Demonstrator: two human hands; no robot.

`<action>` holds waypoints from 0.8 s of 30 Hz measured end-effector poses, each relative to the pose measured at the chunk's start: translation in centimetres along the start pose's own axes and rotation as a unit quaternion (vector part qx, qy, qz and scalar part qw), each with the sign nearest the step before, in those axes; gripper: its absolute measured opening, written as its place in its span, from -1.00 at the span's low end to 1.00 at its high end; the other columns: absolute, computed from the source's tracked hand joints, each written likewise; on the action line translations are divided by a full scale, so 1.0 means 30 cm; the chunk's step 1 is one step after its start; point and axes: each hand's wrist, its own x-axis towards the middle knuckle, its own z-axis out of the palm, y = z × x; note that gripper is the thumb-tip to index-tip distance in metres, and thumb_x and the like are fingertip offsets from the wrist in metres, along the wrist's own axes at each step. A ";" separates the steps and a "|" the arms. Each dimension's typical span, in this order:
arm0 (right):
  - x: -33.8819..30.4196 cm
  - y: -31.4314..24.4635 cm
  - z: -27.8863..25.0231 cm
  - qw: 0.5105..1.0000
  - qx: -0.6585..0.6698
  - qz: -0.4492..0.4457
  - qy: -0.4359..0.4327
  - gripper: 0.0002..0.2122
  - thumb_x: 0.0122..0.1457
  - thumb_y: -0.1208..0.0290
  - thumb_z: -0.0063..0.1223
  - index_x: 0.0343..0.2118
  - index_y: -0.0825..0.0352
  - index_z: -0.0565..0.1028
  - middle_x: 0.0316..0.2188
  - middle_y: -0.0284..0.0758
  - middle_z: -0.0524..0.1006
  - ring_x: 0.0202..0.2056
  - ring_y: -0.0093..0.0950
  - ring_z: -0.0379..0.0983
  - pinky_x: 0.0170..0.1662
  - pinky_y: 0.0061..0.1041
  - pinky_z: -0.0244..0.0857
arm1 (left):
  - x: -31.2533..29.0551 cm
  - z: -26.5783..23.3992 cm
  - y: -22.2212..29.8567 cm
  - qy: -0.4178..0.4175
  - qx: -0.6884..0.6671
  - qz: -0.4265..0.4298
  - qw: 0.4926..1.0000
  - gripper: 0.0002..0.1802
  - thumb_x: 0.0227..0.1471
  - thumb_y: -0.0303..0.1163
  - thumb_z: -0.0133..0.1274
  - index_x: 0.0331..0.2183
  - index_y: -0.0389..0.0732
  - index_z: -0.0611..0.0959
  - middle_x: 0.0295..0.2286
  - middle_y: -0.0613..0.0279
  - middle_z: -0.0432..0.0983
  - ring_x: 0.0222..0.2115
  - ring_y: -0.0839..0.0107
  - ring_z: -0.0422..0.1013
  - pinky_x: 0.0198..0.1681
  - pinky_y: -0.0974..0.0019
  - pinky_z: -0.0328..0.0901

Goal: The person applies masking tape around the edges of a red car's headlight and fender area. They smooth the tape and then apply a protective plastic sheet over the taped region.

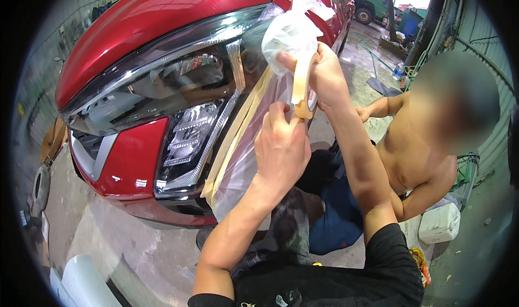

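Note:
My right hand (326, 77) grips a roll of cream masking tape (299, 88), held upright beside the red car's front corner. Bunched clear plastic film (289, 37) lies against that hand's thumb and the tape. Just below, my left hand (282, 145) is closed, its fingertips at the roll's lower edge and pinching the tape there. A plastic sheet (243, 161) edged with a strip of masking tape (238, 131) runs down the car beside the headlight (197, 128). What lies behind my left fingers is hidden.
A co-worker (413, 139) crouches close on the right, one hand near my right forearm. Behind them stand a white jug (439, 223) and a green hose (373, 50). A pale curved panel (89, 282) is at the lower left; a tyre (41, 188) leans farther left.

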 end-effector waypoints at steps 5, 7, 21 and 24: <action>0.039 0.090 -0.080 0.995 0.010 0.066 -0.070 -0.76 0.17 0.71 0.01 -0.11 0.45 0.57 -0.29 -0.27 0.67 -0.36 -0.52 0.60 -0.23 -0.47 0.50 | -0.010 -0.017 -0.020 -0.010 0.020 0.039 0.999 -0.68 -0.08 -0.45 0.33 -0.21 -0.24 0.69 -0.17 0.00 0.48 -0.23 -0.02 0.52 -0.18 0.02 0.44; 0.029 0.110 -0.120 0.997 0.031 0.067 -0.023 -0.71 0.17 0.75 -0.12 -0.11 0.45 0.58 -0.25 -0.25 0.68 -0.31 -0.49 0.63 -0.20 -0.44 0.51 | -0.008 -0.038 -0.015 -0.052 -0.006 0.025 0.998 -0.71 -0.11 -0.47 0.34 -0.25 -0.25 0.69 -0.15 0.04 0.52 -0.14 0.05 0.52 -0.10 0.04 0.44; 0.026 0.230 -0.153 0.954 0.280 0.093 -0.048 -0.78 0.40 0.39 0.03 -0.01 0.41 0.50 -0.19 -0.19 0.64 -0.22 -0.33 0.65 -0.14 -0.26 0.60 | -0.021 -0.052 -0.033 -0.021 0.176 0.087 0.980 -0.43 -0.12 -0.46 0.35 0.00 -0.30 0.63 0.30 -0.37 0.20 0.36 -0.18 0.12 0.43 -0.10 0.00; 0.006 0.241 -0.166 0.954 0.285 0.074 -0.055 -0.75 0.42 0.35 -0.01 0.02 0.40 0.47 -0.20 -0.17 0.63 -0.22 -0.28 0.64 -0.13 -0.24 0.59 | -0.021 -0.035 -0.051 0.005 0.183 0.108 0.977 -0.50 -0.10 -0.50 0.32 -0.04 -0.36 0.64 0.25 -0.29 0.31 0.31 -0.12 0.23 0.38 -0.07 0.11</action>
